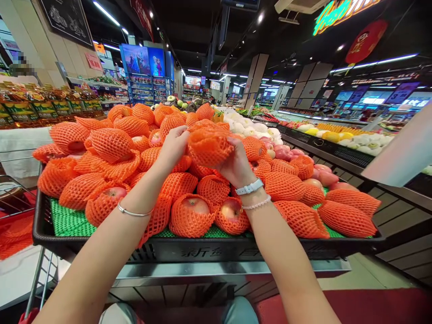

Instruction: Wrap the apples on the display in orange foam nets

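Both my hands are raised over a heap of apples, with an orange foam fruit net [209, 146] between them. My left hand [175, 144] pinches the net's left edge, thumb and fingers together. From the right, my right hand [238, 164] is wrapped around the net's lower side. The net is slightly blurred, and I cannot tell if an apple sits inside it. Below lie netted apples, among them one with its top showing [195, 206] and a smaller one [232, 210] beside it. A black crate [209, 247] lined with green mesh [72, 218] holds the heap.
Bare pink apples [326, 177] lie at the heap's right, with white-netted fruit [249, 126] behind. A roll of plastic bags [401, 153] juts in at the right. Oil bottles [43, 105] stand at the left. A wire cart [42, 274] is at the lower left.
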Demonstrator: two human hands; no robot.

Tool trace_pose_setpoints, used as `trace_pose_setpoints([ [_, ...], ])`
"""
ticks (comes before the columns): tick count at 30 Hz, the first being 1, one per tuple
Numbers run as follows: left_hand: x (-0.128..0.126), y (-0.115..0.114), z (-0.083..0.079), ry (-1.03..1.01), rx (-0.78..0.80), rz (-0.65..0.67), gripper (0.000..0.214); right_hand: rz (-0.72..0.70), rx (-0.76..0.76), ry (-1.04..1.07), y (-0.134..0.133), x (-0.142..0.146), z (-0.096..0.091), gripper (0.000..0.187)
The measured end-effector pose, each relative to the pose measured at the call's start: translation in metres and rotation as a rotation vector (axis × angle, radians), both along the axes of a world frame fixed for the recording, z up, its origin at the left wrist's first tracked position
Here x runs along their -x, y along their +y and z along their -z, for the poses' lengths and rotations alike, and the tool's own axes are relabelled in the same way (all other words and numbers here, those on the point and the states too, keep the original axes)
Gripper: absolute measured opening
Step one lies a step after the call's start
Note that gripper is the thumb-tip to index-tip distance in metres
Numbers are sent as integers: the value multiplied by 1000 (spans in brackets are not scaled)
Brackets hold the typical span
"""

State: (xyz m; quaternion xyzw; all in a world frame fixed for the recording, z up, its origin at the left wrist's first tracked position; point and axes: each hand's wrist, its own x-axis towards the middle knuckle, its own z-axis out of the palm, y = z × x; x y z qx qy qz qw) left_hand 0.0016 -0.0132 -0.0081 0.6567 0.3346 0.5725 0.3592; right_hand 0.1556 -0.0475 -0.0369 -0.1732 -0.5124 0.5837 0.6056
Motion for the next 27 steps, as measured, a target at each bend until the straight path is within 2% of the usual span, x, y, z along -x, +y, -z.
trace_pose_setpoints([
  [4, -3, -5, -1, 101, 112, 143, 12, 1, 118, 221, 6, -6, -2, 36],
  [7, 1, -4, 0, 198, 148, 181, 11, -38, 224, 307, 10, -10, -2, 36],
  [10, 10, 0, 0, 213, 200, 279, 26, -76, 288, 325, 12, -12, -1, 39],
  [14, 17, -1, 0, 148, 317, 540, 57, -80, 239, 310, 10, -11, -2, 33],
  [16, 15, -4, 1, 139, 322, 599, 67, -44, 224, 312, 10, -10, -4, 31],
  [18, 8, -8, 2, 127, 304, 551, 71, -8, 253, 310, 10, -7, -4, 30],
  [22, -5, -11, 3, 25, 326, 357, 68, 26, 254, 286, 11, 1, -3, 30],
  [25, -11, -11, 5, -80, 293, 327, 66, 122, 172, 200, 10, 4, 1, 34],
  [27, -12, -9, 7, -140, 270, 328, 65, 222, 105, 43, 11, 3, 6, 39],
])
